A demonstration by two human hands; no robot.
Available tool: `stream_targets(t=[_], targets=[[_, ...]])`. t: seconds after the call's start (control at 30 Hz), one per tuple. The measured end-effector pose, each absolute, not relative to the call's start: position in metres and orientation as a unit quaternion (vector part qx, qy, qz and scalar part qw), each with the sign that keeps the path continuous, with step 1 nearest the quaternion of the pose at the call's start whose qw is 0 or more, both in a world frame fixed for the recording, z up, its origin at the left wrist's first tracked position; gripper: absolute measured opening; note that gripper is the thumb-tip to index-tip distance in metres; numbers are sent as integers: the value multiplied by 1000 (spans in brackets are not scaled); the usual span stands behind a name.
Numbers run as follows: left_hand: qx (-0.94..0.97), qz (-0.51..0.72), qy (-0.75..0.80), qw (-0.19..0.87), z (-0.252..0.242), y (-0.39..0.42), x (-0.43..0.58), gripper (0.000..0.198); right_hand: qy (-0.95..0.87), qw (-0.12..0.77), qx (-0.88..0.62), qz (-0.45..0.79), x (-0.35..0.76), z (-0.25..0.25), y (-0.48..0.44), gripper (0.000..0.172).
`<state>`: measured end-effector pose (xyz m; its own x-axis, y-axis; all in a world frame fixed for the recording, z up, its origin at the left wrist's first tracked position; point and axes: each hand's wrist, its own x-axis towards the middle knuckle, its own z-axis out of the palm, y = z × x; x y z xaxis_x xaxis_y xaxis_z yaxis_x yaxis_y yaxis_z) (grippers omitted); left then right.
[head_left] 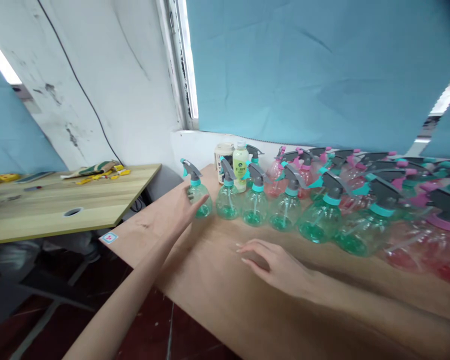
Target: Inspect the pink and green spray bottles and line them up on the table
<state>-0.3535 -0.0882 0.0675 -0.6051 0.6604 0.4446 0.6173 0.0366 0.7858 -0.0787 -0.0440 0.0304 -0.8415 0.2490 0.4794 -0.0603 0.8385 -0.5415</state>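
The left hand (186, 206) curls thumb and fingers around 1 round, translucent green plastic spray bottle (201, 191), upright, leftmost on the brown wooden table (206, 265); the right hand (275, 264), empty, half-open, is farther off.

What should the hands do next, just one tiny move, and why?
Perhaps the left hand should gently ease off the leftmost green spray bottle. That bottle looks upright on the wooden table, at the end of the front row, beside the next green bottle, so it probably needs no support. Whether the hand grips firmly is unclear.
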Motion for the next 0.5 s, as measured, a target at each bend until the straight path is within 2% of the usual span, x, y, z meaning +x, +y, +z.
stream_targets(t=[0.1,0.17,0.23,0.5], targets=[[450,530,718,29,67,-112,-338,31,-910,289,-93,283,-63,31,-37,22],[466,524,712,41,65,-128,-316,46,-901,304,-125,285,-54,31,-33,21],[493,515,699,53,59,-142,-287,48,-891,314,-157,289,-45,32,-30,22],[582,450,673,84,34,-147,-173,60,-841,331,-196,380,-8,55,-36,72]])
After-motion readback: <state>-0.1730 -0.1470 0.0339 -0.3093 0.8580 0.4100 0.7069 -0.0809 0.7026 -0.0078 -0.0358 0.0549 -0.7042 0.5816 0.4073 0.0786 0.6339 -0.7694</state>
